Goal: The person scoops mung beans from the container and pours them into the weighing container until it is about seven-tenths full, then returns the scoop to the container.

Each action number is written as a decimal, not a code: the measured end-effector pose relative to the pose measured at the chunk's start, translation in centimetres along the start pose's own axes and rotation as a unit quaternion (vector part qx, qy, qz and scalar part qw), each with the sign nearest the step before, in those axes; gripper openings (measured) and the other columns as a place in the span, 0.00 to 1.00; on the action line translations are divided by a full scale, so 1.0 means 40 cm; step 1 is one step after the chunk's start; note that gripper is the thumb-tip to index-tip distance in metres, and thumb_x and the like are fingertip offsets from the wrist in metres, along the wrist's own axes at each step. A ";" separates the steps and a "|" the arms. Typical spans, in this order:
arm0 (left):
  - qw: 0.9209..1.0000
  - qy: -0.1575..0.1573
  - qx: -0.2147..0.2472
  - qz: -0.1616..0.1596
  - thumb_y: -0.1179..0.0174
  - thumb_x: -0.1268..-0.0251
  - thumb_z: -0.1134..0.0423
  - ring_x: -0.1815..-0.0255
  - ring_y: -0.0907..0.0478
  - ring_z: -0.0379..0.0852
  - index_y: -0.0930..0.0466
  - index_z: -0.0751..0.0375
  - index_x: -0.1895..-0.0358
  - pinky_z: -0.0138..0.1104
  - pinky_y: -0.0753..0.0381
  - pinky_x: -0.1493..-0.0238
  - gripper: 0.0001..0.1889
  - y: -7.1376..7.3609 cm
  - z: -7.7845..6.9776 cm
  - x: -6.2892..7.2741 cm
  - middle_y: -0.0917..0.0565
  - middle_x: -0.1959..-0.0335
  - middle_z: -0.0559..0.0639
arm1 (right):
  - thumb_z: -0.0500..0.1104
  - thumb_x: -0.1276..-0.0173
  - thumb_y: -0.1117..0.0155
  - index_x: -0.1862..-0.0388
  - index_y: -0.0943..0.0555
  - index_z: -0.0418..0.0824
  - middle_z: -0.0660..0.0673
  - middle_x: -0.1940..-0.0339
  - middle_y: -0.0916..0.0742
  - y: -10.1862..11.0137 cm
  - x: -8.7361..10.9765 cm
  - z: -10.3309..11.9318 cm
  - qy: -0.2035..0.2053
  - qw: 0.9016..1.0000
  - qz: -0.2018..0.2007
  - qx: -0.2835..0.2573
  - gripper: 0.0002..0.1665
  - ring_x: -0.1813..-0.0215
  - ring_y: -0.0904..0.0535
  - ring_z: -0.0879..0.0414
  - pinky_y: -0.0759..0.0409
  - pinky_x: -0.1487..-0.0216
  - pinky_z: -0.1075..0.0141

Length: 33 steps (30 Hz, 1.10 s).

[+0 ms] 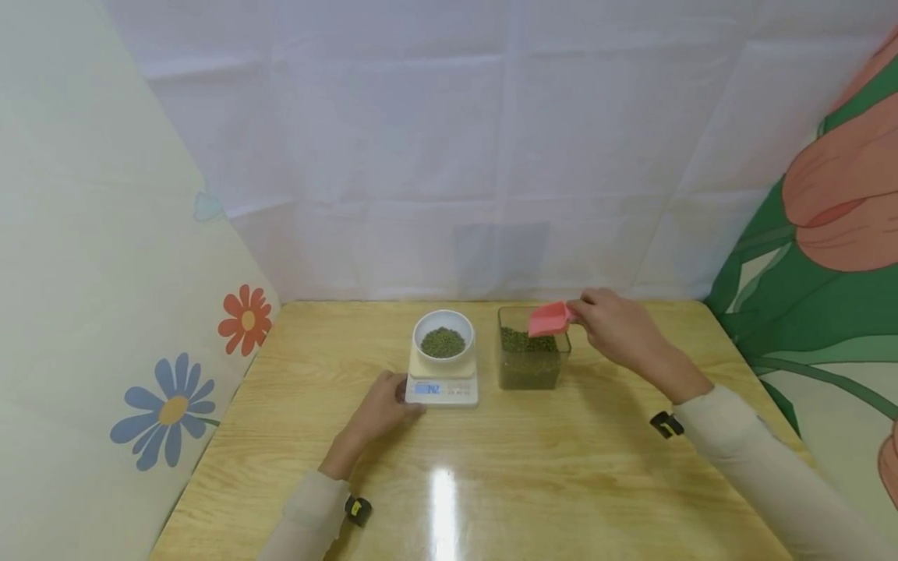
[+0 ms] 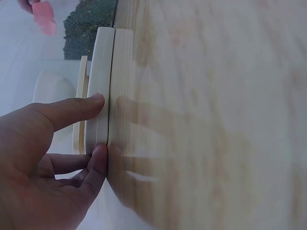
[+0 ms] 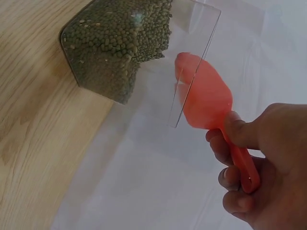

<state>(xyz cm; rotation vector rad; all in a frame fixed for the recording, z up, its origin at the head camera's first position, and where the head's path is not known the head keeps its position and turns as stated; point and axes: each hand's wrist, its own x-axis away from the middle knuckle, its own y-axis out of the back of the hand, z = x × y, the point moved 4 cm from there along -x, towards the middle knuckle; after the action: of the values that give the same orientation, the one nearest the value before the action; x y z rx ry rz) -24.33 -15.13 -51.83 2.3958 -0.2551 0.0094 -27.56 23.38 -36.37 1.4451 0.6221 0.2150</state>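
My left hand [image 1: 381, 407] holds the front left corner of a white kitchen scale [image 1: 443, 400]. In the left wrist view the thumb [image 2: 79, 111] lies along the scale's front face and the fingers are at its side. On the scale sits a white bowl [image 1: 443, 319] with green mung beans [image 1: 443, 343] inside. My right hand [image 1: 620, 333] grips the handle of a small pink scoop [image 1: 549, 319], tilted over the rim of a clear square container [image 1: 529, 375]. No beans show in the scoop. More beans [image 3: 115, 33] partly fill the container.
The scale's lit display [image 1: 426, 389] faces me. Everything stands on a wood-grain table [image 1: 533, 475] with a white cloth [image 1: 393, 156] hanging behind its back edge. Flower-patterned sheets [image 1: 842, 202] hang at both sides.
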 end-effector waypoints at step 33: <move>1.000 0.004 0.006 -0.001 0.20 0.45 0.61 0.53 0.27 0.49 0.16 0.66 0.37 0.48 0.17 0.43 0.31 -0.003 0.003 -0.005 0.22 0.52 0.56 | 0.35 0.34 0.24 0.53 0.12 0.32 0.37 0.59 0.10 -0.047 -0.060 0.047 0.025 0.998 0.036 0.036 0.12 0.58 0.15 0.44 0.11 0.57 0.54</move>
<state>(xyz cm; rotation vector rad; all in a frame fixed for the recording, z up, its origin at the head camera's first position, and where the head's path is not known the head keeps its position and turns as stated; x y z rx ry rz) -24.52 -15.11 -52.02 2.4077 -0.2485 0.0198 -29.01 20.31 -37.55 1.5373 0.6240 0.2889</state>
